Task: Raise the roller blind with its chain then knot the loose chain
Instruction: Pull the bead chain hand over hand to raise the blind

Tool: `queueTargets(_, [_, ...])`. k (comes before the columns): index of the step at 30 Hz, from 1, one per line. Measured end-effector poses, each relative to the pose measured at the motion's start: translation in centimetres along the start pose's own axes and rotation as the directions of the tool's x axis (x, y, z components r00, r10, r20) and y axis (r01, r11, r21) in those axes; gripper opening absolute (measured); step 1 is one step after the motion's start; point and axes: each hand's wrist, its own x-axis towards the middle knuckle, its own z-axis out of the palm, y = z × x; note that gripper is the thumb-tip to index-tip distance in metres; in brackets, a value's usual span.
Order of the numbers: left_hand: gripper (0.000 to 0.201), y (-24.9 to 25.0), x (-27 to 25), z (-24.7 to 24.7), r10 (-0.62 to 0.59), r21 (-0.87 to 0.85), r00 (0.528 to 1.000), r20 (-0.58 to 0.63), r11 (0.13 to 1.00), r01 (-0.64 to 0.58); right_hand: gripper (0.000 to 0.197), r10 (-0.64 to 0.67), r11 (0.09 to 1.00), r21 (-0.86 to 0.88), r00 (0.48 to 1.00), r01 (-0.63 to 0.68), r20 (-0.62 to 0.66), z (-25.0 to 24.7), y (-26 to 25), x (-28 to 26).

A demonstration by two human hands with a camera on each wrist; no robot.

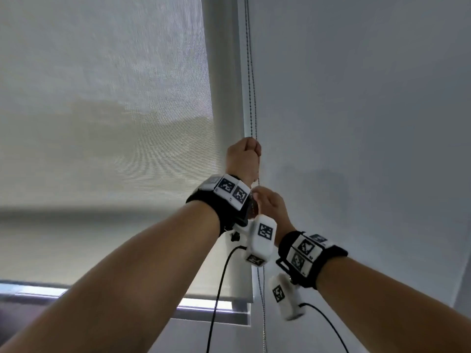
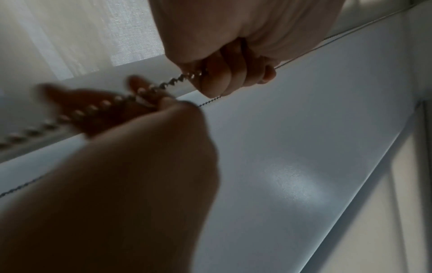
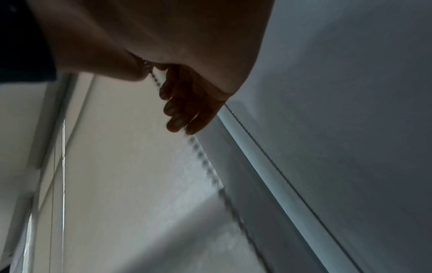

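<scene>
Two strands of bead chain (image 1: pixel 251 80) hang down the narrow gap between the roller blind (image 1: pixel 102 110) and the grey wall (image 1: pixel 369 123), right at the blind's right edge. Left hand (image 1: pixel 243 159) is the higher one on the chain, fist closed round one strand; left wrist view shows its fingers (image 2: pixel 224 77) curled tight with the beads coming out below the fist. Right hand (image 1: pixel 270 205) sits just under the left wrist, fingers closed round the same strand; in the right wrist view the chain runs out from under its fingers (image 3: pixel 180 110). The other strand passes free just beside both hands, against the wall. Below the hands the chain drops on past the blind's bottom bar (image 1: pixel 219 296).

Blind fabric is pale, mesh-like, light coming through, and is most of the way down. Under the bottom bar a bright strip of window frame (image 1: pixel 209 308) shows. Wall beside the chain is plain, matte, blue-grey, dim. Both wrists carry black bands with white marker blocks (image 1: pixel 232 191) and black cables (image 1: pixel 219 289) trailing down. Wrist views are blurred and dark.
</scene>
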Motion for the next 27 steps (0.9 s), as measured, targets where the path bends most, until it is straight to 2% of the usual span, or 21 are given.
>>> queueTargets(4, [0.029,-0.7,-0.5,-0.2,-0.003,0.042,1.000,-0.001,0.999,0.003,0.027,-0.151,0.988,-0.045,0.987,0.149,-0.047,-0.3,-4.4,3.4])
queueTargets(7, [0.026,-1.6,-1.3,-0.8,-0.069,-0.006,0.998,0.014,0.998,0.069,0.030,-0.220,0.972,-0.096,0.974,0.214,-0.052,0.0,-7.9,5.5])
queueTargets(10, [0.030,-2.6,-2.4,-1.5,-0.092,-0.032,0.995,0.033,0.995,0.093,0.030,-0.251,0.965,-0.076,0.968,0.252,0.013,0.9,-11.0,6.8])
queueTargets(15, [0.029,-4.4,-3.8,-2.3,-0.133,0.035,0.991,0.028,0.991,0.132,0.031,-0.232,0.970,-0.065,0.971,0.235,0.053,3.0,-14.2,8.2])
queueTargets(19, [0.024,-7.4,-5.3,-2.9,-0.170,0.039,0.984,0.060,0.985,0.168,0.031,-0.203,0.979,-0.019,0.979,0.204,0.021,3.9,-15.5,8.7])
queueTargets(23, [0.031,-10.2,-7.4,-3.5,-0.194,0.093,0.979,0.064,0.978,0.187,0.035,-0.155,0.988,-0.012,0.988,0.155,-0.006,4.5,-14.7,8.2])
queueTargets(27, [0.037,-10.8,-8.0,-4.1,-0.253,0.118,0.955,0.156,0.965,0.236,0.039,-0.164,0.986,-0.018,0.985,0.164,-0.048,4.4,-12.6,6.8])
